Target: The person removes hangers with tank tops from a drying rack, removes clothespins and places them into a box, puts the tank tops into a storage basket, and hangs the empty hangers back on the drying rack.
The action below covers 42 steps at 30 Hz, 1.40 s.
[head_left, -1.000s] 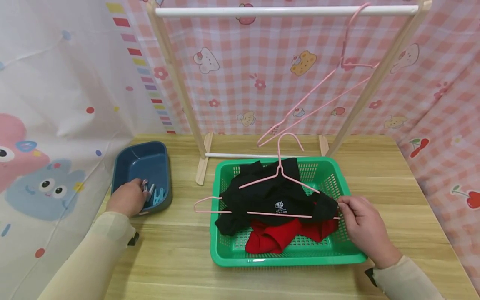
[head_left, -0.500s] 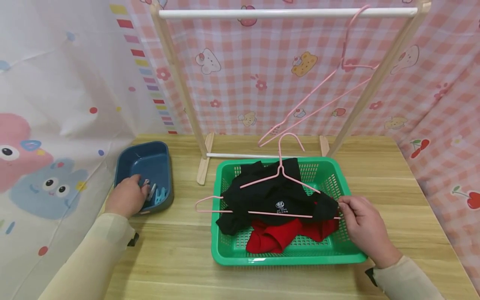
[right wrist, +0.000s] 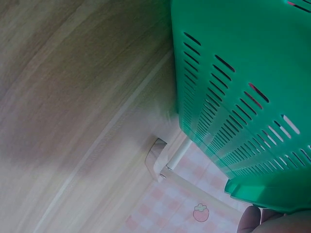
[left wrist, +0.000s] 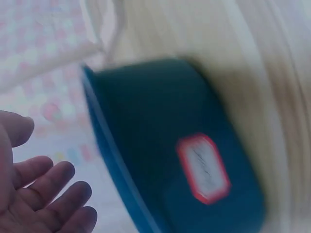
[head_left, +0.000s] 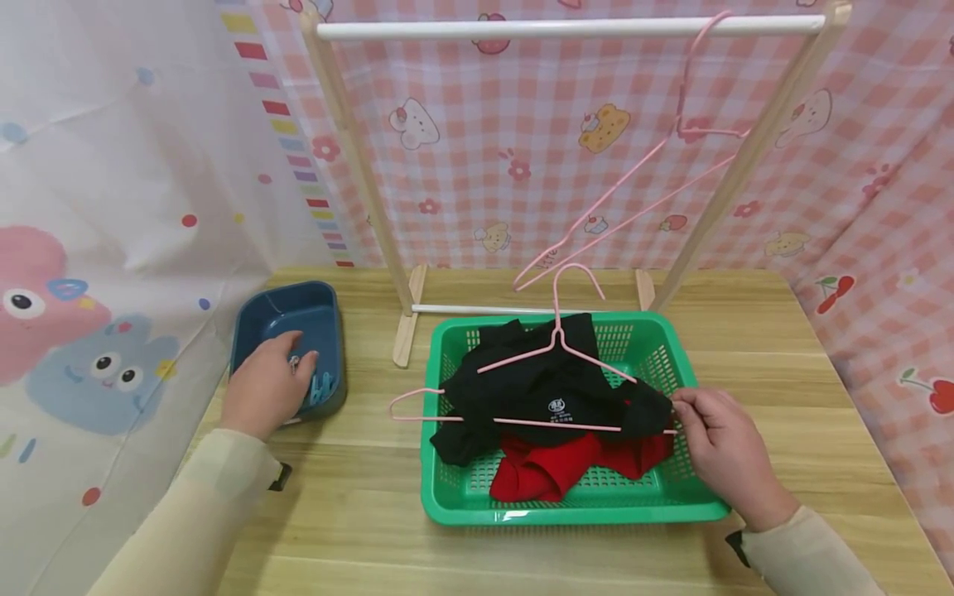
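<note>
My left hand [head_left: 270, 382] is over a dark blue bin [head_left: 286, 296], where light blue clothespins [head_left: 322, 387] lie. In the left wrist view its thumb and fingers are apart with nothing between them, beside the bin's outer wall [left wrist: 146, 116]. My right hand [head_left: 725, 451] pinches the end of the sleeve of a black T-shirt [head_left: 532, 389] at the right rim of a green basket [head_left: 522, 519]. A pink hanger [head_left: 555, 426] runs through the shirt, its hook standing up toward the back. Only a bit of the right hand [right wrist: 272, 223] shows in the right wrist view.
Under the black shirt lies red cloth [head_left: 540, 472]. Behind the basket stands a wooden rack [head_left: 358, 157] with a white rail [head_left: 522, 29]. A second pink hanger [head_left: 619, 178] hangs from the rail's right part. Patterned cloth walls close off the back and sides.
My left hand has shifted slightly right over the bin, its thumb and fingers now spread above the clothespins. The right hand keeps its pinch on the sleeve without moving.
</note>
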{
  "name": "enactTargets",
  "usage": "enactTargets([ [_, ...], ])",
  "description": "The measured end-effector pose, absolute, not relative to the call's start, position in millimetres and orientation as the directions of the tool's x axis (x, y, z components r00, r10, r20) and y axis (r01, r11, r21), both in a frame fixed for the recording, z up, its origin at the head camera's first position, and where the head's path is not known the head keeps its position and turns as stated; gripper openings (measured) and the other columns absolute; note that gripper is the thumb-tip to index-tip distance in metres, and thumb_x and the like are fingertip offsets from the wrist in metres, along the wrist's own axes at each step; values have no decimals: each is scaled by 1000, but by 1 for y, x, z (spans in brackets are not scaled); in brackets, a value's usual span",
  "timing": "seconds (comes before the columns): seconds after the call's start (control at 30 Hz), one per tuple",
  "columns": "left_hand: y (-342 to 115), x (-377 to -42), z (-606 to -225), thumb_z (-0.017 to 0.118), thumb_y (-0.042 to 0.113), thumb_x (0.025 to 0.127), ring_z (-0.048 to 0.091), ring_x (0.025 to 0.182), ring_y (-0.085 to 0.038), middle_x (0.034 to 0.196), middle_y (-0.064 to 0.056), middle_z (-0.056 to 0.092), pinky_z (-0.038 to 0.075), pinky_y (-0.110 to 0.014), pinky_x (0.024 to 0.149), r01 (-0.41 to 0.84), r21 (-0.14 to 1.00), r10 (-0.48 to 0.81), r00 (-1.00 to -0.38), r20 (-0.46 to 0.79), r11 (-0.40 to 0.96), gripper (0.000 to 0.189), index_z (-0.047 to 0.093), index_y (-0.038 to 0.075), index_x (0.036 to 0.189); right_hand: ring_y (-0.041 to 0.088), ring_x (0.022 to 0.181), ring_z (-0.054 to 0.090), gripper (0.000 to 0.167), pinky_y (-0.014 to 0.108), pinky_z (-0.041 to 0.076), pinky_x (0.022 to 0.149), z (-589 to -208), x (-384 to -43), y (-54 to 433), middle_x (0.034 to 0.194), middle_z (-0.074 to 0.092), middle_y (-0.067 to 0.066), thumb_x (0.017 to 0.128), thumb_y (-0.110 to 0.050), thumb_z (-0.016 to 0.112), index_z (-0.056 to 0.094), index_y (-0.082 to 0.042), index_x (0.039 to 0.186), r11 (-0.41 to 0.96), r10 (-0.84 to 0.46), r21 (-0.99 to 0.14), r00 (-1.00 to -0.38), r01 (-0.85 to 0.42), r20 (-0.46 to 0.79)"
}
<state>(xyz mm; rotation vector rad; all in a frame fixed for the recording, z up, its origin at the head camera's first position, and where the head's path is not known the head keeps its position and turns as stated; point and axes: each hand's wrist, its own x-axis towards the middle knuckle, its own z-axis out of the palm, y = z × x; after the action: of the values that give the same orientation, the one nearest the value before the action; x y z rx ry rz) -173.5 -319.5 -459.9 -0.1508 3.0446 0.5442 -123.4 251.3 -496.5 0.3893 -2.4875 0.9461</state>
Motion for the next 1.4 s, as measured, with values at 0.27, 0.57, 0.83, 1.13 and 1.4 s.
enactTargets([
  [0.27, -268, -159, -437, 55, 42, 109, 62, 129, -43, 145, -20, 63, 50, -63, 103, 79, 423, 47, -995, 85, 903, 59, 51, 3, 153, -7, 94, 47, 14, 15, 42, 78, -492, -122, 251, 94, 74, 12, 95, 9, 67, 74, -1, 101, 726, -111, -563, -875, -396, 472],
  [0.57, -213, -141, -431, 66, 44, 104, 62, 134, -34, 143, -13, 66, 50, -57, 110, 321, 457, 298, -946, 124, 830, 63, 52, 7, 153, -5, 90, 47, 13, 12, 40, 75, -490, -119, 254, 95, 72, 10, 98, 7, 66, 74, -3, 102, 708, -112, -595, -892, -381, 438],
  [0.83, -183, -134, -434, 69, 45, 101, 67, 130, -25, 149, -6, 63, 52, -49, 111, 455, 473, 444, -885, 142, 755, 61, 57, 13, 151, -3, 86, 48, 14, 13, 40, 72, -486, -116, 255, 93, 68, 7, 100, 6, 63, 73, -5, 100, 665, -119, -630, -890, -400, 440],
  [1.13, -165, -132, -440, 68, 44, 101, 70, 114, -16, 130, 1, 73, 59, -40, 97, 527, 444, 486, -848, 212, 725, 47, 66, 21, 143, -6, 87, 49, 12, 12, 41, 73, -484, -115, 255, 98, 65, 7, 103, 4, 60, 71, -2, 102, 654, -116, -645, -895, -395, 431],
  [1.4, -153, -130, -434, 70, 35, 102, 72, 100, -9, 109, 7, 77, 61, -35, 86, 526, 469, 442, -850, 285, 709, 19, 78, 22, 113, -8, 93, 47, 14, 10, 39, 77, -480, -117, 256, 100, 68, 11, 101, 6, 61, 71, -4, 102, 670, -118, -638, -902, -380, 414],
])
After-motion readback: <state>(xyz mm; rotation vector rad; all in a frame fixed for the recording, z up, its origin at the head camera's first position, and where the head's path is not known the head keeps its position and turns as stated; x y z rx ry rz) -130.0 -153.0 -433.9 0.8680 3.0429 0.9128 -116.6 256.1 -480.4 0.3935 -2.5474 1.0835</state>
